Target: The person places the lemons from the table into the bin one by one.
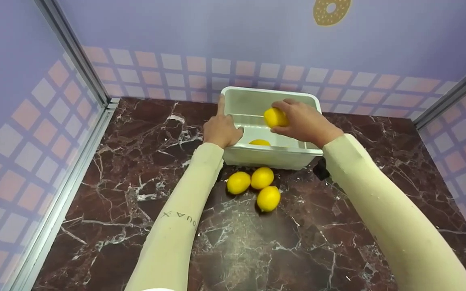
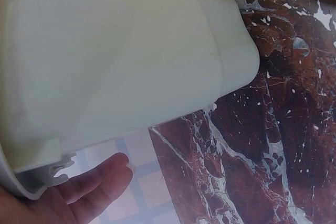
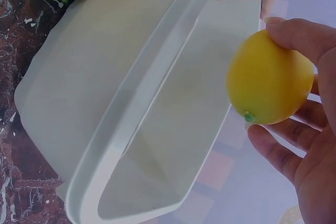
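A yellow lemon (image 1: 275,117) is held in my right hand (image 1: 303,121) above the inside of a white plastic bin (image 1: 271,155). The right wrist view shows thumb and fingers around that lemon (image 3: 270,77), its small green tip facing down. My left hand (image 1: 221,128) grips the bin's left rim, the thumb on the inner side and the index finger pointing along the edge. From the left wrist, the fingers of this hand (image 2: 100,187) show below the rim, outside the bin. Another lemon (image 1: 260,142) lies in the bin, partly hidden by the front wall.
Three lemons lie close together in front of the bin, the nearest to me being one lemon (image 1: 268,199) at the right. Dark red marbled tabletop (image 1: 241,250) spreads under everything. A tiled-pattern wall (image 1: 168,60) stands right behind the bin, with side panels left and right.
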`<act>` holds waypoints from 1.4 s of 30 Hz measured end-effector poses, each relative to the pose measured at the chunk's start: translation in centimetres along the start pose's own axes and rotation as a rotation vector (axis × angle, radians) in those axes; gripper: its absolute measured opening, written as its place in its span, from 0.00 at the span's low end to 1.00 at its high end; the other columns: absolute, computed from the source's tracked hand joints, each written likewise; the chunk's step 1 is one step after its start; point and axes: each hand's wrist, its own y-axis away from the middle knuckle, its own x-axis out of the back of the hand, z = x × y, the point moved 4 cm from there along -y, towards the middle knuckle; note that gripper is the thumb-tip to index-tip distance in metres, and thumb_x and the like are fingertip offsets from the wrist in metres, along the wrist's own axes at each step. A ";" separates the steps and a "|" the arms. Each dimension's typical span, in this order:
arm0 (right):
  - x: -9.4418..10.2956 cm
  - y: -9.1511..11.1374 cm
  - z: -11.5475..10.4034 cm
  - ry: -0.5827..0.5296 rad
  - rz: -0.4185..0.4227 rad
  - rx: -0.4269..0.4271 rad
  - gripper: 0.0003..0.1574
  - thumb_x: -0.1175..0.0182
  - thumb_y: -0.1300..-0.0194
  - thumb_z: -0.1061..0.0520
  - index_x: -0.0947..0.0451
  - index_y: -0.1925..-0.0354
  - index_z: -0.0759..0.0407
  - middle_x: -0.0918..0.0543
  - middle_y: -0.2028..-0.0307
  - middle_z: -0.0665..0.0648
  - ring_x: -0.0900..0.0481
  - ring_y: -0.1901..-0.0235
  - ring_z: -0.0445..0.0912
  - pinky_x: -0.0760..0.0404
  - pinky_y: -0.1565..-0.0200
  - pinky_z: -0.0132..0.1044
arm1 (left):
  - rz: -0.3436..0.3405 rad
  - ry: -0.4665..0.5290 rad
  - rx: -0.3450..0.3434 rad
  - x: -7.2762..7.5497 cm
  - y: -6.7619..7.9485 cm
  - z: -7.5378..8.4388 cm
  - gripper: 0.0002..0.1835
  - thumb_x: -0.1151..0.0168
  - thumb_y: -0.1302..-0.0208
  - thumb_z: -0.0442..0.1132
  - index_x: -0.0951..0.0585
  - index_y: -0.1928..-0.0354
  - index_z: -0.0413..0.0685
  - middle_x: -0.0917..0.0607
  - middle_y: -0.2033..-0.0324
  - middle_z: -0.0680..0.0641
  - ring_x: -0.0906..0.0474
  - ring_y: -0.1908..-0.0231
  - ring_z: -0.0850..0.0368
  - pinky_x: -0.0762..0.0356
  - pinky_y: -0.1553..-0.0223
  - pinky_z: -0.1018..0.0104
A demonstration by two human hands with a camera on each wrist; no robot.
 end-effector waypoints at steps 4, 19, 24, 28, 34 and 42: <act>-0.1 -0.2 0.0 -0.002 -0.008 -0.011 0.40 0.34 0.39 0.45 0.33 0.34 0.58 0.27 0.38 0.64 0.24 0.47 0.58 0.25 0.43 0.52 | 0.000 0.002 0.001 0.0 0.0 0.0 0.28 0.44 0.40 0.57 0.18 0.46 0.44 0.64 0.22 0.53 0.20 0.64 0.46 0.20 0.64 0.50; 0.0 -0.8 0.0 0.020 0.045 0.020 0.40 0.33 0.41 0.45 0.31 0.35 0.59 0.24 0.42 0.65 0.23 0.49 0.59 0.24 0.45 0.52 | 0.004 0.008 0.004 0.1 0.1 0.1 0.27 0.45 0.40 0.57 0.16 0.51 0.44 0.63 0.22 0.52 0.20 0.65 0.46 0.20 0.65 0.50; -0.3 -1.1 0.0 0.023 0.042 0.016 0.41 0.33 0.42 0.45 0.31 0.35 0.60 0.25 0.41 0.65 0.23 0.49 0.59 0.24 0.44 0.52 | 0.005 0.009 -0.003 0.2 0.2 0.0 0.27 0.45 0.41 0.56 0.16 0.51 0.43 0.62 0.22 0.51 0.20 0.64 0.45 0.20 0.64 0.49; -0.4 -1.3 0.1 0.012 0.037 0.003 0.41 0.33 0.42 0.46 0.32 0.35 0.60 0.25 0.41 0.66 0.23 0.49 0.59 0.24 0.44 0.52 | 0.002 0.009 0.000 0.2 0.2 0.0 0.27 0.46 0.40 0.56 0.16 0.50 0.44 0.63 0.22 0.52 0.20 0.65 0.45 0.20 0.64 0.49; -0.5 -1.4 0.2 -0.003 0.039 -0.018 0.41 0.33 0.42 0.46 0.32 0.35 0.59 0.25 0.41 0.66 0.23 0.50 0.59 0.25 0.44 0.53 | 0.005 0.012 -0.004 0.2 0.3 0.1 0.27 0.46 0.39 0.57 0.16 0.50 0.45 0.62 0.22 0.52 0.20 0.64 0.44 0.20 0.63 0.48; -0.7 -1.4 0.5 0.005 0.027 -0.022 0.39 0.33 0.41 0.46 0.32 0.36 0.60 0.25 0.40 0.66 0.23 0.50 0.59 0.25 0.45 0.53 | -0.002 0.005 0.004 0.2 0.2 0.1 0.27 0.46 0.39 0.57 0.17 0.48 0.45 0.63 0.22 0.52 0.19 0.64 0.45 0.20 0.63 0.49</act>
